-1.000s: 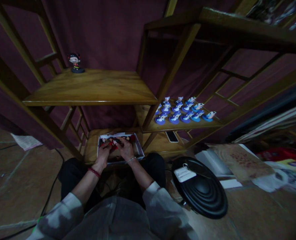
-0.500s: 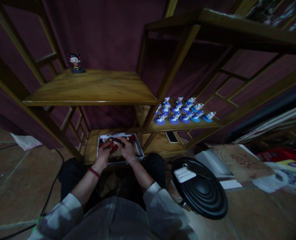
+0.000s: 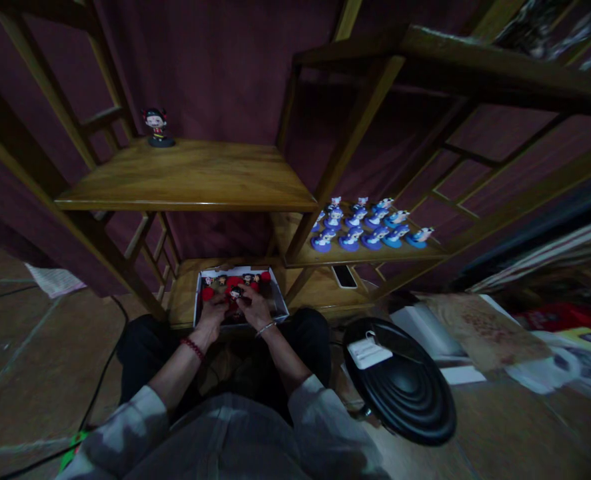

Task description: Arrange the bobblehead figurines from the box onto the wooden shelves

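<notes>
A white-walled box (image 3: 278, 293) on the low shelf holds several figurines with black hair and red parts. Over it, a black-haired figurine (image 3: 235, 293) is held between my two hands, face up. My left hand (image 3: 212, 316) has its fingers closed at the figurine's lower left side. From the right, my right hand (image 3: 255, 309) grips it near the head with thumb and fingers. The fingers partly cover the figurine's body. A similar figurine (image 3: 157, 128) on a dark base stands upright at the left back of the upper shelf (image 3: 190, 177).
Several purple and blue figurines (image 3: 350, 238) stand in rows on the right shelf. A phone (image 3: 344, 277) lies on the low shelf. Beside my right knee is a black round stool (image 3: 405, 387) with a white item (image 3: 370, 351) on it. Wooden posts (image 3: 355, 127) divide the shelving.
My hands have shifted slightly down toward me, with the held figurine now showing its face between them. More figurines in the box are uncovered. The view has tilted slightly.
</notes>
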`<act>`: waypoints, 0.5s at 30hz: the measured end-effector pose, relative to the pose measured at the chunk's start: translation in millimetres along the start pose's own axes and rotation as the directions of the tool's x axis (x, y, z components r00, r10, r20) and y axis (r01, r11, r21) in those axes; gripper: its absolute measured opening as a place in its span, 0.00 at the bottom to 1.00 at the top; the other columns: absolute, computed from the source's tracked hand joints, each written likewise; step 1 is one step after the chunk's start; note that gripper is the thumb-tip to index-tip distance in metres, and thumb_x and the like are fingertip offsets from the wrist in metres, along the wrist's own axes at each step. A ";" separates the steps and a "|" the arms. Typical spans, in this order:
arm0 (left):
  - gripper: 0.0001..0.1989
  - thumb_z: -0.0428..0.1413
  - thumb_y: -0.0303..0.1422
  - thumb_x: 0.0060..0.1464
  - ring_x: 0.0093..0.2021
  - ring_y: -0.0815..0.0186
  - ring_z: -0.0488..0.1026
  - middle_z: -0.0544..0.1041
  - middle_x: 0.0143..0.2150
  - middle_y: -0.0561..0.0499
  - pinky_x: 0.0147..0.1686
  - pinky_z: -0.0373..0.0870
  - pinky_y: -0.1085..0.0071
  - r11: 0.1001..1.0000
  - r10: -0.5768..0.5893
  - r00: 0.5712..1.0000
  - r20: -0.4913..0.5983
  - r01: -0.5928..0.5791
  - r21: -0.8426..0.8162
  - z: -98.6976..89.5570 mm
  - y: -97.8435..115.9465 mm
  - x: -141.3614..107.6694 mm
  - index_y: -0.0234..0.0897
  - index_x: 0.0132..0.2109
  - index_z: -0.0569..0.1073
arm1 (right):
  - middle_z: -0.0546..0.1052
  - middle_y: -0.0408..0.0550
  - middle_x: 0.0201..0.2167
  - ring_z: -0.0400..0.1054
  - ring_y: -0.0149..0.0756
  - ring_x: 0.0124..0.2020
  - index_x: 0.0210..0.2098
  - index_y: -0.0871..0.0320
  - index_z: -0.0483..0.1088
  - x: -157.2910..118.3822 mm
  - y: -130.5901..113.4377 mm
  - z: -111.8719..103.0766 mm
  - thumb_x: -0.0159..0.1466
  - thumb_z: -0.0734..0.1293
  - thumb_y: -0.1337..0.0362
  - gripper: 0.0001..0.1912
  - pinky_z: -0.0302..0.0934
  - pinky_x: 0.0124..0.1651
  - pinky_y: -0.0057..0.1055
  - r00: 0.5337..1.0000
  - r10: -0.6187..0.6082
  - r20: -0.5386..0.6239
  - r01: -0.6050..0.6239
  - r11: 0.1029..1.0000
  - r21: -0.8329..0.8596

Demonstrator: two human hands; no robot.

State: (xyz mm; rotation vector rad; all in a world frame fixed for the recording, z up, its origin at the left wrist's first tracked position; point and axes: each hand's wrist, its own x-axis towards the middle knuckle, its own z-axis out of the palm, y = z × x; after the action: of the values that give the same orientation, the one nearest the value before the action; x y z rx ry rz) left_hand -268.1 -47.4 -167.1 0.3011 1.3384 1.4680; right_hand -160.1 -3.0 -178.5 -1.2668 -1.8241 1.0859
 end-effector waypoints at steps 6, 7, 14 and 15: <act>0.10 0.50 0.14 0.41 0.24 0.72 0.71 0.73 0.24 0.52 0.29 0.70 0.73 1.000 -0.026 0.998 -0.049 0.026 -0.015 4.3 8.0 -6.4 0.31 0.29 0.70 | 0.76 0.44 0.35 0.70 0.34 0.41 0.37 0.55 0.72 2.3 0.6 2.8 0.54 0.63 0.70 0.12 0.63 0.47 0.31 1.000 -0.004 0.005 0.004 0.999 0.033; 0.10 0.50 0.14 0.41 0.23 0.72 0.71 0.73 0.23 0.53 0.29 0.70 0.73 0.999 -0.025 0.998 -0.063 0.024 -0.023 4.8 8.9 -6.9 0.31 0.29 0.69 | 0.77 0.44 0.35 0.70 0.34 0.41 0.35 0.55 0.72 2.8 1.6 3.4 0.54 0.63 0.70 0.10 0.62 0.48 0.31 1.000 -0.008 0.006 0.008 0.999 0.038; 0.12 0.51 0.14 0.43 0.23 0.73 0.71 0.73 0.24 0.54 0.29 0.69 0.75 0.995 -0.038 0.992 -0.122 0.026 -0.094 7.8 11.0 -6.0 0.31 0.35 0.67 | 0.76 0.47 0.40 0.71 0.35 0.42 0.44 0.56 0.69 2.4 12.0 8.5 0.53 0.65 0.68 0.18 0.63 0.49 0.35 0.999 0.034 0.011 -0.034 0.995 0.098; 0.12 0.51 0.14 0.44 0.23 0.73 0.71 0.73 0.24 0.53 0.29 0.69 0.75 0.994 -0.036 0.992 -0.119 0.024 -0.103 8.3 11.0 -5.7 0.31 0.35 0.67 | 0.76 0.47 0.41 0.71 0.35 0.43 0.45 0.56 0.68 2.3 13.1 9.5 0.53 0.64 0.69 0.19 0.63 0.49 0.35 1.000 0.027 0.014 -0.028 0.993 0.110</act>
State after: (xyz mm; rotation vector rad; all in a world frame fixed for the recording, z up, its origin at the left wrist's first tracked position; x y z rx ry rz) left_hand -265.3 -45.1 -152.6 0.1278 1.3532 1.5431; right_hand -163.7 -0.9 -194.3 -1.2263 -1.7349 1.1951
